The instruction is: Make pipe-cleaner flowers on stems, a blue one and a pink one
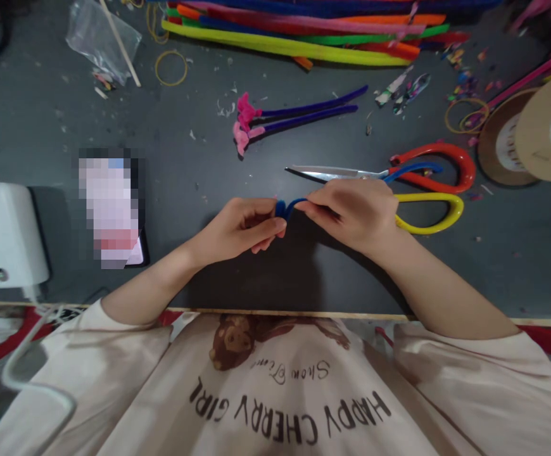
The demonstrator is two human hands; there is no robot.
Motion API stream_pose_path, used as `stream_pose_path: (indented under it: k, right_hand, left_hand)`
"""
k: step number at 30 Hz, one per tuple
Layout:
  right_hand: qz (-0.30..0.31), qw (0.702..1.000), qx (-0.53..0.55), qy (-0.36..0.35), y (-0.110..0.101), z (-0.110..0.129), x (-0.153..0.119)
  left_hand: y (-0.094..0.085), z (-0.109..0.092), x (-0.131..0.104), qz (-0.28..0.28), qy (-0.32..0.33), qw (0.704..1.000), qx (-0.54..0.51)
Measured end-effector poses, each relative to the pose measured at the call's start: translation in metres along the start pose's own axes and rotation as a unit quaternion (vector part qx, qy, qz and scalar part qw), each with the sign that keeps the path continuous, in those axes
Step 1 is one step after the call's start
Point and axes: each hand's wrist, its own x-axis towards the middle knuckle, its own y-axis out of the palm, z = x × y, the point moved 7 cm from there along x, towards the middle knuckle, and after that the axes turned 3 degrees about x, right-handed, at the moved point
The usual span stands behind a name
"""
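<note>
A blue pipe cleaner [295, 204] runs between my two hands above the dark table. My left hand [242, 228] pinches its looped or folded end, partly hidden by the fingers. With thumb and fingertips closed, my right hand [356, 212] grips the same blue strand, and its tail comes out behind the hand over the scissors. The scissors [332, 172], with one red and one yellow handle, lie just beyond and under my right hand. Farther off rest two pipe-cleaner flowers, one hot pink [247, 113] and one light pink [242, 136], both on purple stems.
A bundle of coloured pipe cleaners [294, 47] lies along the back. Ribbon spools [508, 136] stand at right. At left are a phone [135, 253], a white corded device [7, 234], a plastic bag [102, 38] and a rubber band [171, 68]. Scraps dot the table.
</note>
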Motion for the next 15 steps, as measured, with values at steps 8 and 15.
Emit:
stream_pose_path:
  k: [8,15]
  right_hand:
    - [-0.111,0.992,-0.017,-0.056,-0.009,0.016,-0.001]
    - [-0.144,0.988,-0.007,-0.058,-0.010,0.022,-0.002]
  left_hand:
    - [0.004,0.001,0.000,-0.006,-0.008,1.000,-0.028]
    - [0.008,0.004,0.000,-0.015,-0.029,0.999,-0.035]
